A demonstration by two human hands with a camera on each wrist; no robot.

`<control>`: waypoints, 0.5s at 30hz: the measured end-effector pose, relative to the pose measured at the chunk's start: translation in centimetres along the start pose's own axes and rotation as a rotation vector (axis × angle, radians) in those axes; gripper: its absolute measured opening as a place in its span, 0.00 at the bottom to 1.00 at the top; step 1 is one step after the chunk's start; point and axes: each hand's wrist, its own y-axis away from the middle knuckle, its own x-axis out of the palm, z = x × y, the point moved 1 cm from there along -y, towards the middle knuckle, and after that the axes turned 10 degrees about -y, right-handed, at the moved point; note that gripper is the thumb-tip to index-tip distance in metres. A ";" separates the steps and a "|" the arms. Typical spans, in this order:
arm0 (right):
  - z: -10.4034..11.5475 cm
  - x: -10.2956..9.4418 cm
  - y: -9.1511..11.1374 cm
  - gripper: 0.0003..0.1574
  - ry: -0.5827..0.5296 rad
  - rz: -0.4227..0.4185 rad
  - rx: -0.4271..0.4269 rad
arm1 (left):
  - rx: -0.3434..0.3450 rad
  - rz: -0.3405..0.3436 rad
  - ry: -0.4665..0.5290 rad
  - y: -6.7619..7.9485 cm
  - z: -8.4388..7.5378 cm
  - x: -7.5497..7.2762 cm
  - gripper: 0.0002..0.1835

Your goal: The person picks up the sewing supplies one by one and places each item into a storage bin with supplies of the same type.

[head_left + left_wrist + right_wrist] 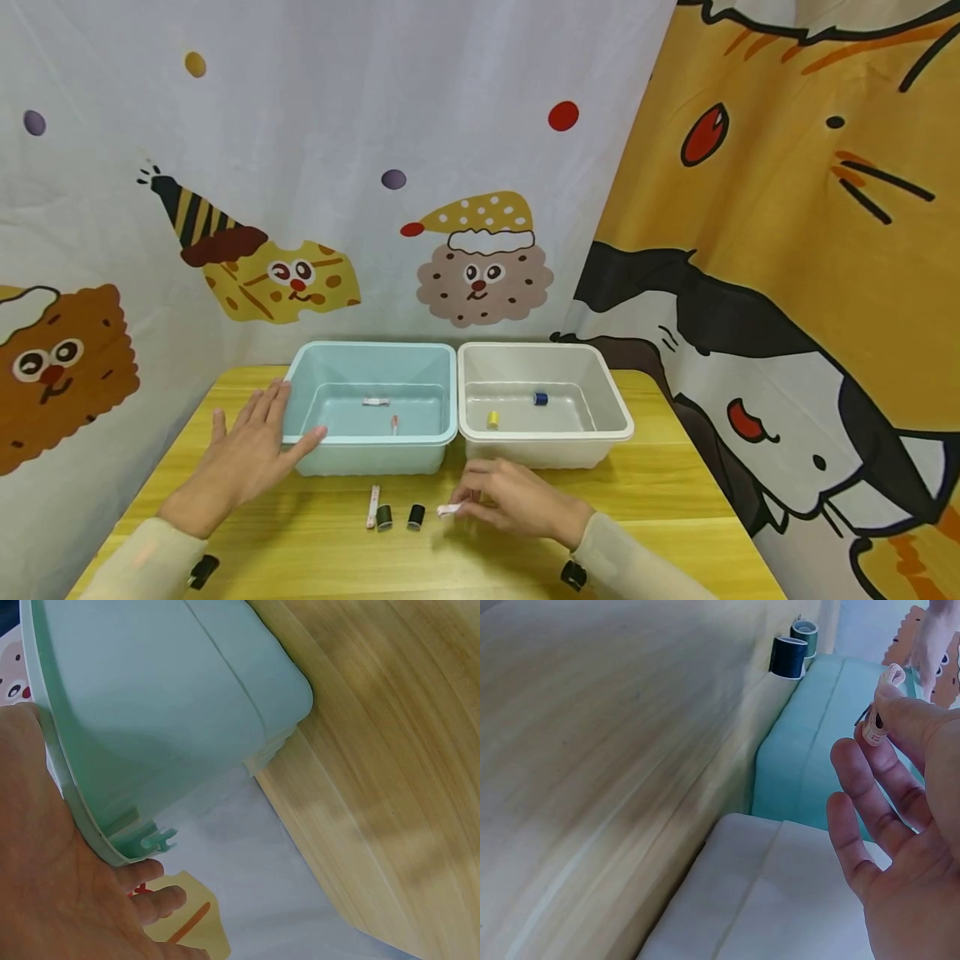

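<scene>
My right hand [517,500] pinches a small folded tape measure [875,729] between thumb and index finger, just in front of the white bin [543,450]. The other fingers of that hand lie loosely bent. My left hand [247,446] rests on the left rim of the light blue bin [371,457], fingers spread and straight. Left of the pinched piece, on the table, stand a black thread spool [416,517] and a dark green thread spool [384,517]. Beside the green one lies another folded tape measure [372,507].
Inside the blue bin lie a whitish folded strip [376,402] and a small pinkish piece [394,425]. The white bin holds a yellow spool [492,419] and a blue spool [541,399]. Both bins sit side by side on the wooden table [300,550], with a printed curtain [480,67] behind.
</scene>
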 end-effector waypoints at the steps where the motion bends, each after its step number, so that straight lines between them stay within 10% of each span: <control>1: 0.0 -0.1 0.0 0.08 0.005 -0.004 -0.004 | 0.001 -0.001 0.001 0.0 0.0 0.0 0.66; 15: 0.7 -0.8 -0.3 0.08 0.027 -0.034 -0.052 | 0.000 -0.001 0.014 0.0 -0.2 -0.1 0.66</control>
